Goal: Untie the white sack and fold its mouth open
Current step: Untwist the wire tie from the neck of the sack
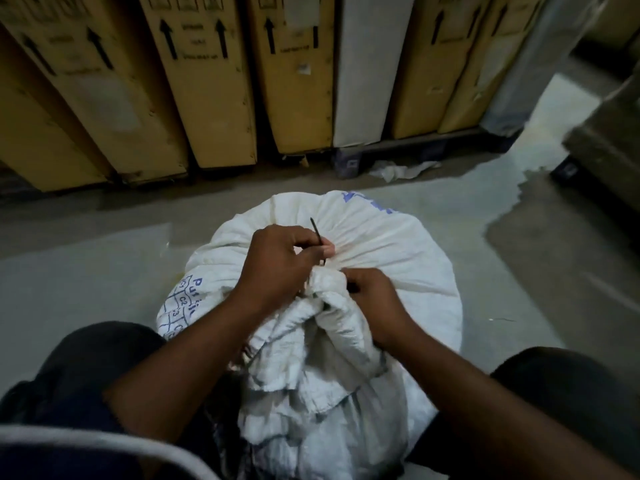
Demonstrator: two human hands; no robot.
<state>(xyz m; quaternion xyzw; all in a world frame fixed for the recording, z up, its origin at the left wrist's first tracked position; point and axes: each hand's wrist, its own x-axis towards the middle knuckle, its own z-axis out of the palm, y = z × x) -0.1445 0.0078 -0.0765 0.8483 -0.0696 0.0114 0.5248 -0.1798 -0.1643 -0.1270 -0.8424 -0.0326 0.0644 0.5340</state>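
On the left we see blue print on the white sack (pixel 381 244), which stands on the grey floor (pixel 86 265) between our knees. Our left hand (pixel 277 261) is closed, pinching a thin dark cord (pixel 318 233) at the gathered neck. Just right, our right hand (pixel 374 299) grips the bunched mouth fabric. Behind stand yellow cartons (pixel 207 81).

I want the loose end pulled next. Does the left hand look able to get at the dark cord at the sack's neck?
Probably yes. The left hand already pinches the dark cord above the gathered neck of the white sack. The right hand grips the bunched cloth beside it and does not block the way.
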